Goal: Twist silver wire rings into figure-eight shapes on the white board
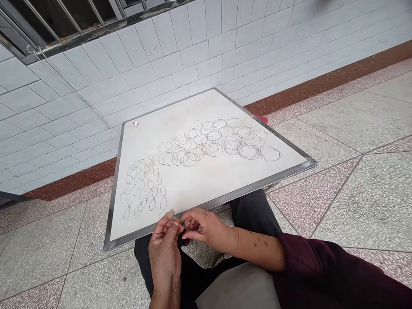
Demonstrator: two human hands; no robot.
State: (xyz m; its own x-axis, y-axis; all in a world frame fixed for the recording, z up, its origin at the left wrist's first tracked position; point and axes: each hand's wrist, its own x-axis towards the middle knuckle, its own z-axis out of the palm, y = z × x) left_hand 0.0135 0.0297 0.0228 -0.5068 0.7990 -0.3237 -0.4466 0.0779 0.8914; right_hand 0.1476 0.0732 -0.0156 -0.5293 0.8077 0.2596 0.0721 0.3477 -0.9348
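Observation:
At the near edge of the white table (222,178), my left hand (165,249) pinches a thin wire loop (183,222) between thumb and fingers. My right hand (209,227) is closed on the other side of the same loop, its thumb and forefinger close together. The loop is small and partly hidden by my fingers. A tan wrap (170,213) covers a fingertip of my left hand. On the tabletop, to the left, lie several wire loops twisted into figure eights (154,193). Round wire loops (247,158) lie overlapping across the middle and right.
A small red-and-white object (135,125) sits at the table's far left corner. A metal rim (225,197) borders the tabletop. Beyond stands a white tiled wall (193,56) with a barred window (71,21). My knees are under the near edge, above a speckled floor (370,206).

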